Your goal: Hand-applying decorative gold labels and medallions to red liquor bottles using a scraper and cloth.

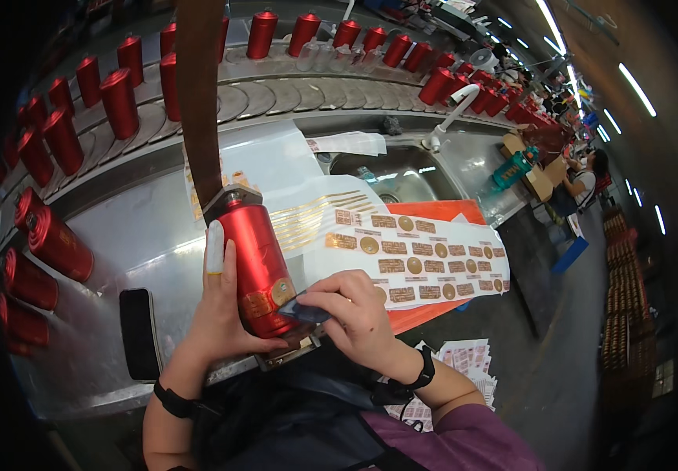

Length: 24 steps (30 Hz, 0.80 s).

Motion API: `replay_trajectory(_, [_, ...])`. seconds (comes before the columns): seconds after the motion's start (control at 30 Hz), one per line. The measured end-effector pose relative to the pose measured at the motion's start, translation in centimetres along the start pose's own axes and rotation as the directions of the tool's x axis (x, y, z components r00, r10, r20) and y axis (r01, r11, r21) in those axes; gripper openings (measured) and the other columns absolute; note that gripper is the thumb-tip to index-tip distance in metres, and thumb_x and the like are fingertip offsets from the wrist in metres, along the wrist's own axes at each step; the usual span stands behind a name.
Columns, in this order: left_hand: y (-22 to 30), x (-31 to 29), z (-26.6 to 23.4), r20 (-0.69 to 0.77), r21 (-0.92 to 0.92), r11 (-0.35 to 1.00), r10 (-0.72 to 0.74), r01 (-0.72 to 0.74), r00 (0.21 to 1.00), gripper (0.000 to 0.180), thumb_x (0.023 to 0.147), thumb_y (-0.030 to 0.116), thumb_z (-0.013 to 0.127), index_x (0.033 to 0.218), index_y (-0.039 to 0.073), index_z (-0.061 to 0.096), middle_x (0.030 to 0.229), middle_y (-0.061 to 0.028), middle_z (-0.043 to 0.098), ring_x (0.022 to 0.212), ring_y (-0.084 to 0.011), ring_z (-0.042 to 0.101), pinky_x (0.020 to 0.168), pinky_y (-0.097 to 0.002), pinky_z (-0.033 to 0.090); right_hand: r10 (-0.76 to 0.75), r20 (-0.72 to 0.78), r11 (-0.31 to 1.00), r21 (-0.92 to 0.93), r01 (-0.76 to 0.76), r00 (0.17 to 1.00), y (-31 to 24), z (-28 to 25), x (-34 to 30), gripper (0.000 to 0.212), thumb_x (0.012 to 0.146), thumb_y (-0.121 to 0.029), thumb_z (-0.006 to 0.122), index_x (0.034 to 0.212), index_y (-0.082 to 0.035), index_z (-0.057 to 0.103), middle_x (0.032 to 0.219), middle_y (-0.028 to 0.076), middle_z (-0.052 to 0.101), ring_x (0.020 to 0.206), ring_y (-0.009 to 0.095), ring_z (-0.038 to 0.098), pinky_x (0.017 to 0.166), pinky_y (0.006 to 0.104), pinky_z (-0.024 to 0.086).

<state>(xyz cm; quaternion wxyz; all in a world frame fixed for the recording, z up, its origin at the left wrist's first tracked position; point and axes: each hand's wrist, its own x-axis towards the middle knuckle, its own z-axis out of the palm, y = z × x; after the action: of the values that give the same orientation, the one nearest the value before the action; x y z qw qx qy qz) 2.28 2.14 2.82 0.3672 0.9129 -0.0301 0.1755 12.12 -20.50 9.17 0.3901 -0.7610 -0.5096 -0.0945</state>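
Note:
A shiny red bottle (254,235) leans across the metal bench in front of me, its top under a brown upright post. My left hand (217,318) is wrapped round its lower left side, thumb under the base; a white cover sits on one finger. Gold labels (282,291) show on the bottle's lower part. In my right hand (358,314) is a thin dark blue flat piece (306,309), pinched between thumb and fingers. Its edge touches the bottle beside the labels; I cannot make out its exact kind. To the right lies a white sheet of gold stickers (425,259).
A black phone (141,334) lies at left, near several red bottles (60,243). More stand along the curved conveyor (276,98) behind. A sink (402,177) with a white tap (449,118), a teal bottle (514,169) and an orange board (425,315) are to the right.

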Motion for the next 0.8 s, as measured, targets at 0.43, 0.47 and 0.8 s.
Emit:
replay_trajectory(0.43, [0.1, -1.0, 0.2, -0.040, -0.065, 0.996, -0.059, 0.056, 0.997, 0.168, 0.041, 0.055, 0.099, 0.158, -0.007, -0.004, 0.156, -0.0341, 0.025, 0.131, -0.0482, 0.043, 0.110, -0.0498, 0.038, 0.059, 0.091, 0.998, 0.020, -0.061, 0.994, -1.0, 1.8, 0.4, 0.047, 0.070, 0.009, 0.067, 0.115, -0.005, 0.064, 0.109, 0.013, 0.062, 0.101, 0.033, 0.059, 0.087, 0.0422, 0.048])
replay_trajectory(0.47, [0.0, -0.9, 0.0, -0.039, -0.054, 0.998, -0.046, 0.044, 0.998, 0.165, 0.042, 0.056, 0.098, 0.157, -0.008, -0.002, 0.154, -0.0359, 0.027, 0.132, -0.0504, 0.043, 0.112, -0.0499, 0.038, 0.056, 0.099, 0.998, 0.017, -0.058, 0.994, -1.0, 1.8, 0.5, 0.048, 0.069, 0.010, 0.067, 0.115, -0.005, 0.064, 0.109, 0.014, 0.062, 0.101, 0.034, 0.059, 0.087, 0.0425, 0.047])
replay_trajectory(0.8, [-1.6, 0.1, 0.7, -0.135, -0.248, 0.968, 0.011, -0.045, 0.991, 0.157, 0.052, 0.060, 0.094, 0.159, -0.001, -0.003, 0.159, -0.0381, 0.015, 0.143, -0.0536, 0.029, 0.117, -0.0485, 0.033, -0.113, 0.161, 0.975, -0.173, 0.141, 0.981, -1.6, 1.2, 0.8, 0.045, 0.065, 0.004, 0.072, 0.107, -0.010, 0.074, 0.107, 0.009, 0.064, 0.098, 0.029, 0.061, 0.087, 0.0406, 0.046])
